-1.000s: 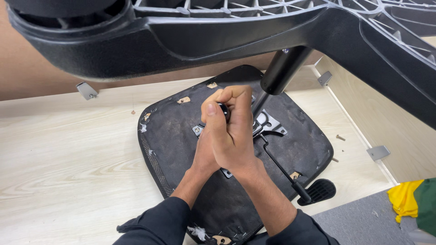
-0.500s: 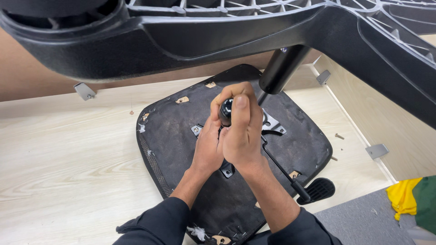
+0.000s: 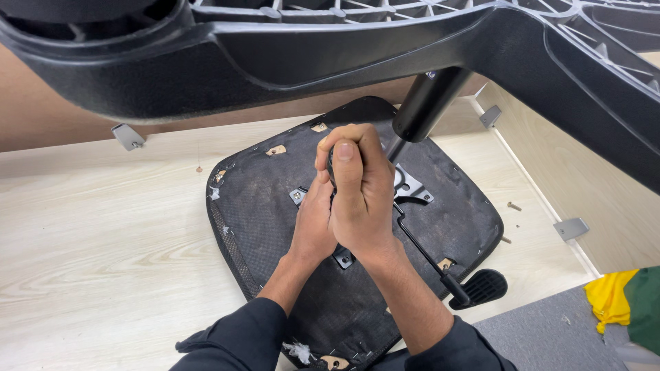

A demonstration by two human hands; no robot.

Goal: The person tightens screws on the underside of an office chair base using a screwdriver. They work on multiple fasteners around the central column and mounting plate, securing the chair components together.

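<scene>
**Two hands clasped over the mechanism of an upturned chair seat**

At the upper left of the frame a small grey metal bracket point(image 3: 128, 136) lies on the pale wooden board point(image 3: 89, 240), just under the brown wall strip. The board fills the left half of the picture.

Toward the centre, a black chair seat point(image 3: 268, 206) lies upside down on the board, its fabric underside facing up, with small tan tabs near its edges and tufts of white stuffing at its rim. The left hand point(image 3: 313, 223) comes up from the lower centre in a dark sleeve and rests against the middle of the seat, its fingers curled in under the other hand; what they pinch is hidden, so I cannot tell. The right hand point(image 3: 361, 189) lies over it, fingers folded tight into a fist with the thumb on top, closed around a dark part at the centre of the seat that is mostly covered.

Just right of the hands, the grey metal mounting plate point(image 3: 411, 187) shows on the seat, and a thin black lever rod point(image 3: 423, 247) runs from it down to a flat black paddle handle point(image 3: 485, 287) at the seat's lower right edge. A black gas cylinder point(image 3: 426, 103) slants up from beside the fist to the black plastic chair base point(image 3: 344, 48), which spans the whole top of the frame.

Farther right, a loose screw point(image 3: 513, 205) and another grey bracket point(image 3: 573, 227) lie near a light wooden side panel point(image 3: 605, 206). At the lower right corner sits yellow and green cloth point(image 3: 622, 302) on grey floor.
</scene>
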